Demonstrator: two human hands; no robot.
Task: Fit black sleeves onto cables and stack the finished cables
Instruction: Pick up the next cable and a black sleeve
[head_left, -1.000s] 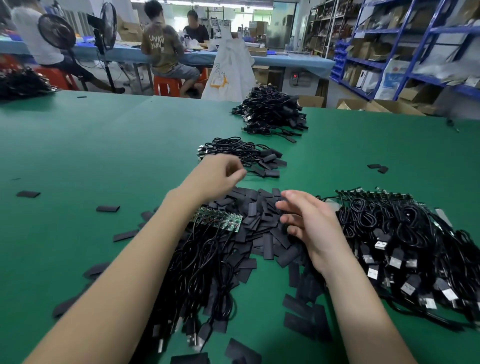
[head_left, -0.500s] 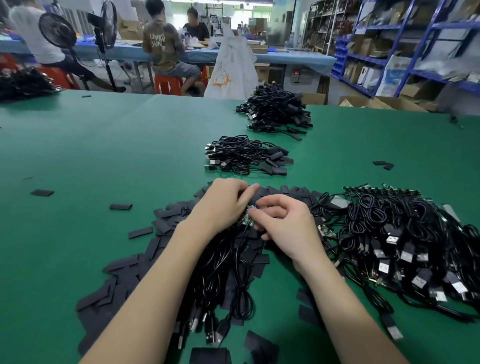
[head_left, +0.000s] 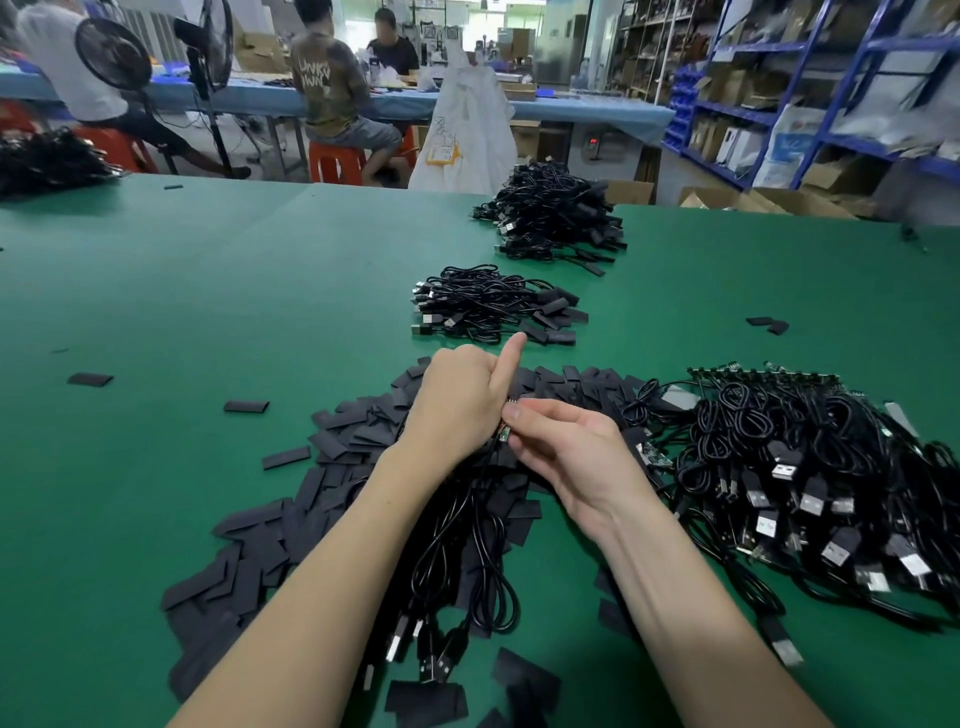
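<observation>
I see the green table (head_left: 208, 291) carrying a big tangle of unsleeved cables (head_left: 810, 467) on the right, loose black sleeves (head_left: 332, 467) spread on the left and two finished stacks (head_left: 493, 306) farther off. At centre my left hand (head_left: 457, 410) grips a bundle of cables (head_left: 467, 545) with its thumb raised, while my right hand (head_left: 576, 457) pinches a small green board end (head_left: 504, 434) beside it.

Head camera looks forward and down (close) over green table (head_left: 218, 291).

Green table (head_left: 260, 291) bears loose black sleeves (head_left: 291, 499) and cable heaps (head_left: 810, 467).
</observation>
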